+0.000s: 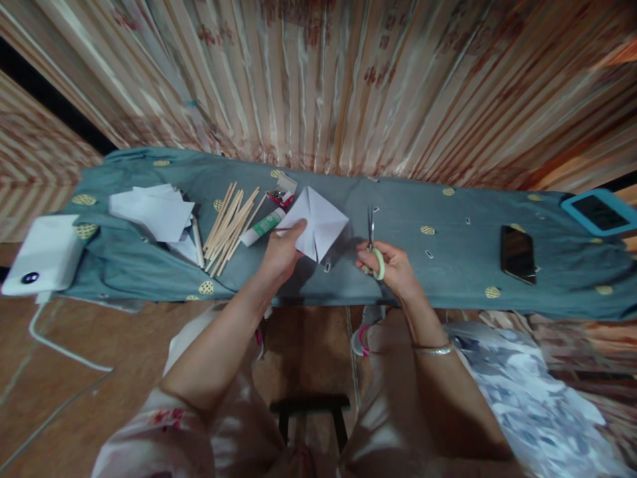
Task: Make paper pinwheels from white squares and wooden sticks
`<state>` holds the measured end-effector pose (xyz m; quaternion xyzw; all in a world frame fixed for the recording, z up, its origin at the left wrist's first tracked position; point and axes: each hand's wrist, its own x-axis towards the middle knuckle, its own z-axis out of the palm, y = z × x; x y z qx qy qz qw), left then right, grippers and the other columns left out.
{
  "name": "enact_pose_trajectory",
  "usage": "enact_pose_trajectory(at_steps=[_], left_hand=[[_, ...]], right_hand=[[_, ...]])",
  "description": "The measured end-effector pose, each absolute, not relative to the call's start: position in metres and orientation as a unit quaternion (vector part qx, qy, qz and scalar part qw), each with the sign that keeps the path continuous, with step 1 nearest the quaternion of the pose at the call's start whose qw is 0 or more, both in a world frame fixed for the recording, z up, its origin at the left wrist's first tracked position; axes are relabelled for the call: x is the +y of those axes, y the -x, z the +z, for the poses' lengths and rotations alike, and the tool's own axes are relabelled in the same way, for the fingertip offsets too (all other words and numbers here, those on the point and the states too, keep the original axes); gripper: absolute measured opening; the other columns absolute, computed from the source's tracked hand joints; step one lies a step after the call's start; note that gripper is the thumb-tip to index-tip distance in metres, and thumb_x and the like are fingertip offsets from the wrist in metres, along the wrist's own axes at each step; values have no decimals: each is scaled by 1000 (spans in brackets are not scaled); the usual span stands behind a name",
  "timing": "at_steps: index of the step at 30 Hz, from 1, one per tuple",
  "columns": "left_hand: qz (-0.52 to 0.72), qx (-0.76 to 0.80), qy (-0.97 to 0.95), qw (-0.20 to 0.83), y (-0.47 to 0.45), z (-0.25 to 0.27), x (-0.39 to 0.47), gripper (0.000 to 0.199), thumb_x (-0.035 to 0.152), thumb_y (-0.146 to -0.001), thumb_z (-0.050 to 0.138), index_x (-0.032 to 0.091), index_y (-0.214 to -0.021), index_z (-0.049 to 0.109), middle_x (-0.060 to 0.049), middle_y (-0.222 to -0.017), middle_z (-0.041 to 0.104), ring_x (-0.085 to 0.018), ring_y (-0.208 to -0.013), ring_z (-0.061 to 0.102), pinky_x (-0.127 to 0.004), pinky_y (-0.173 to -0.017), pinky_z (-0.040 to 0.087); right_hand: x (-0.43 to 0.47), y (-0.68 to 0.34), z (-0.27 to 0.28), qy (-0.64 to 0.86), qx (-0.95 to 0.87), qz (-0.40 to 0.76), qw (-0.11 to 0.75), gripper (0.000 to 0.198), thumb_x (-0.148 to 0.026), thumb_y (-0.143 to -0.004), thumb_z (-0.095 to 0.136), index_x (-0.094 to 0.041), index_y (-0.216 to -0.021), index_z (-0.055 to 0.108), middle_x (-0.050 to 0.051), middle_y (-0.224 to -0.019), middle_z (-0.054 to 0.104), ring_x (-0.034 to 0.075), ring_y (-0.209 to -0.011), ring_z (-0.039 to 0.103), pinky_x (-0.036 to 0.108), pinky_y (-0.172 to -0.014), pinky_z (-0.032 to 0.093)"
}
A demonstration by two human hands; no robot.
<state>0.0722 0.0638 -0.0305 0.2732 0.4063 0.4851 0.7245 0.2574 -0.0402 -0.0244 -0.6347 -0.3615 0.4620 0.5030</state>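
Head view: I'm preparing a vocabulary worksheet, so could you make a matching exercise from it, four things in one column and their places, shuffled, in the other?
Things
1. Slit white paper
2. Green-handled scissors
3. Glue stick
4. Black phone

Places
A. In the right hand
B. On the cloth, near the blue-framed device
C. In the left hand
D. On the cloth, beside the wooden sticks

Right pairs: 1-C, 2-A, 3-D, 4-B
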Motion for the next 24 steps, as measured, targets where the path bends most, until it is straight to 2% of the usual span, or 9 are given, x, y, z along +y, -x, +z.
enact_pose_trajectory(at_steps=[3, 6, 9, 14, 18, 21, 24], left_hand=[[416, 418, -365, 720, -74, -40, 53, 29, 37, -62, 84, 14, -69, 69, -8, -72, 72, -25, -74, 69, -36, -72, 54], [358, 405, -443, 715, -73, -45, 46, 36, 45, -58, 84, 12, -67, 71, -9, -70, 72, -21, -67, 65, -33, -68, 50], [315, 384, -506, 705, -72, -48, 44, 36, 47, -60, 81, 13, -64, 72, -7, -68, 72, -19, -62, 62, -30, -64, 47], [284, 376, -536, 701, -72, -48, 41, 36, 49, -59, 81, 14, -62, 72, -7, -70, 74, -20, -65, 63, -30, -64, 48], [277, 371, -431, 774, -74, -38, 38, 42, 51, -59, 81, 13, -74, 73, -8, -74, 74, -24, -72, 68, -34, -70, 54], [293, 321, -344, 832, -76, -29, 35, 47, 54, -67, 75, 14, -93, 73, -10, -93, 76, -29, -90, 70, -41, -83, 56], [318, 295, -281, 856, -78, -26, 27, 44, 49, -75, 71, 18, -106, 70, -10, -107, 74, -29, -103, 68, -47, -93, 53]], right_hand=[[-35, -260, -21, 640, -338, 405, 559, 50, -54, -50, 86, -20, -80, 67, -2, -63, 66, 11, -55, 56, 25, -55, 45], [-33, -260, -20, 639, -345, 397, 562, 48, -48, -49, 88, -20, -82, 67, -6, -58, 59, 9, -52, 50, 23, -51, 39], [-33, -256, -21, 624, -352, 428, 551, 47, -40, -45, 90, -20, -80, 67, -8, -57, 56, 7, -50, 45, 21, -48, 36], [-32, -249, -26, 602, -330, 492, 535, 50, -36, -39, 91, -20, -78, 64, -8, -55, 60, 9, -48, 49, 23, -49, 41], [-28, -245, -24, 608, -307, 471, 561, 49, -36, -39, 90, -21, -77, 62, -9, -55, 60, 9, -47, 49, 23, -49, 41], [-24, -240, -24, 615, -270, 419, 611, 50, -38, -40, 88, -21, -78, 61, -8, -59, 62, 9, -51, 52, 23, -52, 42], [-21, -233, -26, 616, -235, 388, 644, 48, -42, -43, 85, -22, -78, 58, -7, -63, 64, 11, -54, 54, 24, -55, 44]])
